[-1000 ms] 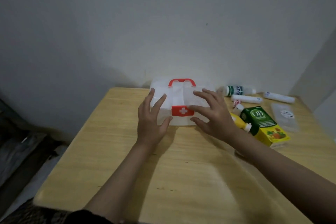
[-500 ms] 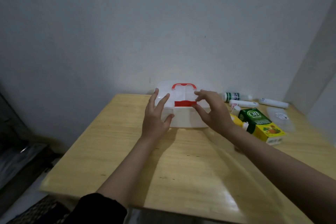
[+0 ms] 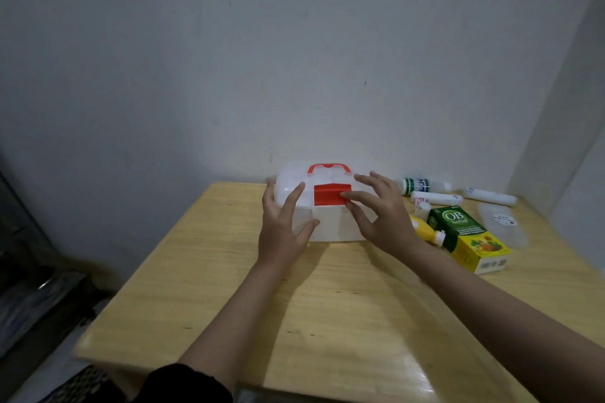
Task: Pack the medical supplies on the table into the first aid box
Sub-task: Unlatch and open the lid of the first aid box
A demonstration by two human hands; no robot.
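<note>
A translucent white first aid box (image 3: 327,226) with a red handle (image 3: 329,169) stands at the far middle of the wooden table (image 3: 327,304), lid down. Its red latch (image 3: 327,195) is flipped up. My left hand (image 3: 283,226) rests flat against the box's left front, fingers spread. My right hand (image 3: 381,214) has its thumb and forefinger on the latch's right edge. To the right lie a green and yellow OB Herbal carton (image 3: 466,235), a yellow bottle (image 3: 424,228), a green-labelled bottle (image 3: 420,186), two white tubes (image 3: 437,197) (image 3: 489,197) and a clear packet (image 3: 501,226).
A plain white wall rises right behind the table, with a corner at the right. Dark clutter lies on the floor to the left of the table. The near half of the tabletop is bare wood.
The red latch has swung up from the box's front face. My right fingers shifted onto its right edge. The camera tilted upward, so the table sits lower in view.
</note>
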